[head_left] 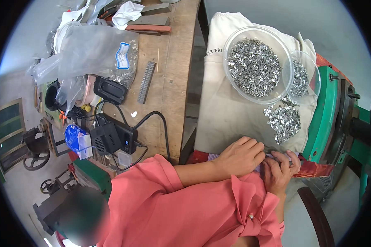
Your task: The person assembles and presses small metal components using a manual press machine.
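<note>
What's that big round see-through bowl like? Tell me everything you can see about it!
The big bowl is round and clear, looks plastic, and has no lid on. It sits open side up on the beige cloth, holding a heap of small, shiny, silvery, metal-looking pieces. Its right side overlaps a smaller clear dish; whether they touch, I can't tell.

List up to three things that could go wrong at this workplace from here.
The loose metal pieces piled on the cloth might scatter if it is tugged. The large bowl, standing on that same cloth, could tip and spill. The black cable looping near the coral sleeve could get snagged.
</note>
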Demonstrator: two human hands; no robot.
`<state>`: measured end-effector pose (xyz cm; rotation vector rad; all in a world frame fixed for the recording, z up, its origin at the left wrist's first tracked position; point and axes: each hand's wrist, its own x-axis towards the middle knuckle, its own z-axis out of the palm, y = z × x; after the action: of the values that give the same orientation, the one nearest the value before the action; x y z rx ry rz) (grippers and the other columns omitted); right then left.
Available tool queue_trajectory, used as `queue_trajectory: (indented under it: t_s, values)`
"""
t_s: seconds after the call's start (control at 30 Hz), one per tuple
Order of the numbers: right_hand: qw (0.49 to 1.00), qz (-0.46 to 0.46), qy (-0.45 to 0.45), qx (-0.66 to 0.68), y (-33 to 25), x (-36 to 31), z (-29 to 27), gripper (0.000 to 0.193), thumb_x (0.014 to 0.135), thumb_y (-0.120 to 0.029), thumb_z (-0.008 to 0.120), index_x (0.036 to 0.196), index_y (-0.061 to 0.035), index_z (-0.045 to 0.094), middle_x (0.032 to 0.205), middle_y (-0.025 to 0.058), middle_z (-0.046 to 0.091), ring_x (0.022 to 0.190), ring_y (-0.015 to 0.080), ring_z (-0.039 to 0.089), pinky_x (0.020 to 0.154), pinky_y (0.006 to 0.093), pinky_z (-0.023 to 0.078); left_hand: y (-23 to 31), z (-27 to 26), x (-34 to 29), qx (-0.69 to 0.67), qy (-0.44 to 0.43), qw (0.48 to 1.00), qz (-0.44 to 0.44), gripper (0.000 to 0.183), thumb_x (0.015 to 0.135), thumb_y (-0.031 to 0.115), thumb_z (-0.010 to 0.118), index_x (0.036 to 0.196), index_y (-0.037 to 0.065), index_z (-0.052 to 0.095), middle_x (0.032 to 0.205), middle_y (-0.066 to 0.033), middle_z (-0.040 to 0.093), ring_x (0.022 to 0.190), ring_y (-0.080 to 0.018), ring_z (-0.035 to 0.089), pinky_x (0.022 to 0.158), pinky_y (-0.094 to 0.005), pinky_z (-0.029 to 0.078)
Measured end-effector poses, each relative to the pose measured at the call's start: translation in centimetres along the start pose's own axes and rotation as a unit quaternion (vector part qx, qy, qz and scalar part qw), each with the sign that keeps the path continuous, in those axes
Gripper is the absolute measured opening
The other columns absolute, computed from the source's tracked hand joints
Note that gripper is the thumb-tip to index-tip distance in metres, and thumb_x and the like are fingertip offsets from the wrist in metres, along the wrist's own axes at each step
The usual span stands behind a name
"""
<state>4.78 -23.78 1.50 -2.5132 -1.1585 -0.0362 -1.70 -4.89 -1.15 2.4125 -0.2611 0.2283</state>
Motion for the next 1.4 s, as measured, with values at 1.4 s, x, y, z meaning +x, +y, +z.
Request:
queue_trajectory:
  t_s: [1.4]
  values:
    - [0.999,-0.034,-0.028,0.009,1.3,7.4,0.3,0.005,0.076,-0.013,0.070,0.078,-0.0088,0.067,0.122,0.0032,0.062,0.127,0.0280,0.046,0.109,0.0465,0.031,-1.4,-2.9,-0.2,-0.076,-0.016,0.995,-0.066,0.018,0.075,0.007,0.078,0.091,0.007,0.069,0.099,-0.0059,0.063,0.086,-0.0258,0.061,0.072,-0.0369,0.045]
